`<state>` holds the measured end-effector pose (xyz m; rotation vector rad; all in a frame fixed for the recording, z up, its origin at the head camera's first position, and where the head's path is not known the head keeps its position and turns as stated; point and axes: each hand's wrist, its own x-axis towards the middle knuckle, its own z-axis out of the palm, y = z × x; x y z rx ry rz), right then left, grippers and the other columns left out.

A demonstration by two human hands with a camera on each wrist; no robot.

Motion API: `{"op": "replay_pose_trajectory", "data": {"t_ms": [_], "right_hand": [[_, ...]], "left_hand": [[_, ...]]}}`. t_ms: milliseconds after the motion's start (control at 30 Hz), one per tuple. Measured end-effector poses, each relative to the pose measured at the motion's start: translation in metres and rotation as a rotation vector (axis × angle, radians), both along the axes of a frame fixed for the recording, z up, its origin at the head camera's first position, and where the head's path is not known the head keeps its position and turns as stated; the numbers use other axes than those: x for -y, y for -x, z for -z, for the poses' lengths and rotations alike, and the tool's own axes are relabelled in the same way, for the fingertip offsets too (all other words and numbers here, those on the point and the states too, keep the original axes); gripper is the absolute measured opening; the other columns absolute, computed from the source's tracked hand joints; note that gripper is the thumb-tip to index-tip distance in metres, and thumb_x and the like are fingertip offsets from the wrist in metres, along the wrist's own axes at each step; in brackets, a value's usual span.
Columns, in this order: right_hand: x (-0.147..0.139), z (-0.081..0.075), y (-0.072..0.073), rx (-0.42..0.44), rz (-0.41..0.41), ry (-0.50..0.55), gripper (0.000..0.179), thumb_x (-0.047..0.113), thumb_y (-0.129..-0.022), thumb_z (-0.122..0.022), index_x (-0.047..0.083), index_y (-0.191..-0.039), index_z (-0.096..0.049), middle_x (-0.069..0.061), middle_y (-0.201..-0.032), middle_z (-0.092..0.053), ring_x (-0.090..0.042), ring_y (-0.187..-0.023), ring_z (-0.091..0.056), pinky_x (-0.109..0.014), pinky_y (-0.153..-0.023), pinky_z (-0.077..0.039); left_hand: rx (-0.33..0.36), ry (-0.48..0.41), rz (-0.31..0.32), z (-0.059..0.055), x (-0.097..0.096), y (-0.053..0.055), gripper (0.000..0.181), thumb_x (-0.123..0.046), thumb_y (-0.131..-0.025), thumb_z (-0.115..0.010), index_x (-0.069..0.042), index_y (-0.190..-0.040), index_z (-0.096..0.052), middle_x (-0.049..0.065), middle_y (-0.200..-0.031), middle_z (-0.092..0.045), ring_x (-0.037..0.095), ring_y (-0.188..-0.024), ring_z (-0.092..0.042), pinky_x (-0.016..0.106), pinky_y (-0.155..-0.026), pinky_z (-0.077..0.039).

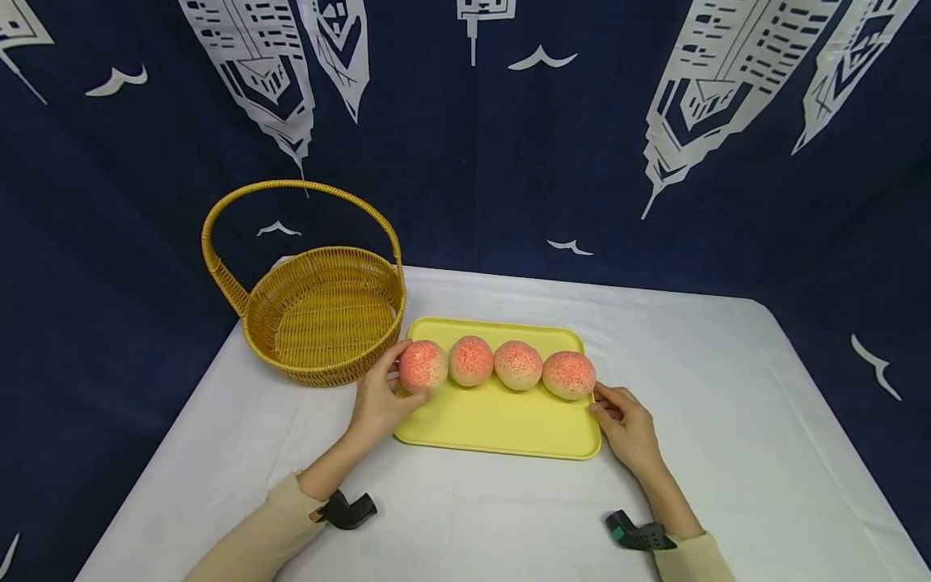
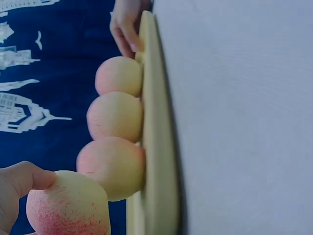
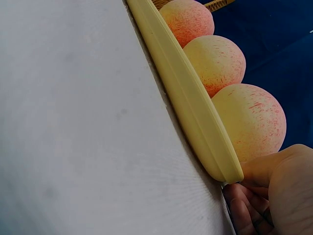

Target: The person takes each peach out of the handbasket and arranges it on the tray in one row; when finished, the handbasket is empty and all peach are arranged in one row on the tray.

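Observation:
Between thumb and fingers, my left hand grips the leftmost peach, which is red-speckled over pale yellow. In the left wrist view this peach appears raised off the tray. Three more peaches stand in a row on the yellow tray: one next to the held peach, a middle one and a right one. My right hand pinches the tray's right rim beside the last peach. The right wrist view shows its thumb over the rim and curled fingers below.
A round wicker basket with a tall arched handle stands left of the tray, close behind my left hand. White cloth covers the table. A dark blue curtain with white building and bird prints hangs behind it.

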<state>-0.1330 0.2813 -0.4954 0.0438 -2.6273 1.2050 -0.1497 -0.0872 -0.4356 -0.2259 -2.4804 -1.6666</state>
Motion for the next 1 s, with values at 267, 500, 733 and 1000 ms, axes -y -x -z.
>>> {"op": "replay_pose_trajectory", "data": {"t_ms": [267,500,733,1000], "right_hand": [[0.001,0.0,-0.001,0.005,0.004,-0.003,0.037,0.002,-0.091,-0.065,-0.008,-0.126,-0.061,-0.016,-0.104,-0.066,0.01,-0.082,-0.049,-0.004,-0.069,-0.042],[0.002,0.0,-0.002,0.006,0.003,0.0,0.037,0.002,-0.091,-0.065,-0.008,-0.126,-0.061,-0.016,-0.104,-0.065,0.009,-0.082,-0.049,-0.004,-0.069,-0.042],[0.001,0.0,-0.003,-0.002,-0.001,0.002,0.037,0.001,-0.091,-0.065,-0.009,-0.126,-0.061,-0.017,-0.104,-0.066,0.01,-0.082,-0.049,-0.004,-0.069,-0.042],[0.002,0.0,-0.003,0.007,-0.004,0.008,0.037,0.002,-0.091,-0.064,-0.008,-0.126,-0.06,-0.017,-0.105,-0.066,0.01,-0.083,-0.05,-0.004,-0.07,-0.043]], "left_hand": [[-0.041,0.04,-0.061,0.021,-0.006,0.009,0.076,0.0,-0.071,-0.08,0.002,-0.139,-0.047,0.022,-0.133,-0.056,0.035,-0.111,-0.06,0.044,-0.091,-0.054],[-0.026,0.046,-0.083,0.026,-0.006,0.016,0.075,-0.005,-0.073,-0.08,0.001,-0.14,-0.047,0.025,-0.129,-0.057,0.035,-0.101,-0.064,0.043,-0.087,-0.054],[0.006,0.07,-0.092,0.029,-0.004,0.023,0.076,-0.009,-0.074,-0.08,-0.001,-0.142,-0.045,0.022,-0.133,-0.056,0.029,-0.098,-0.059,0.04,-0.084,-0.05],[0.023,0.094,-0.095,0.031,-0.003,0.026,0.077,-0.013,-0.075,-0.08,-0.003,-0.143,-0.045,0.02,-0.136,-0.054,0.03,-0.103,-0.056,0.04,-0.087,-0.047]]}}
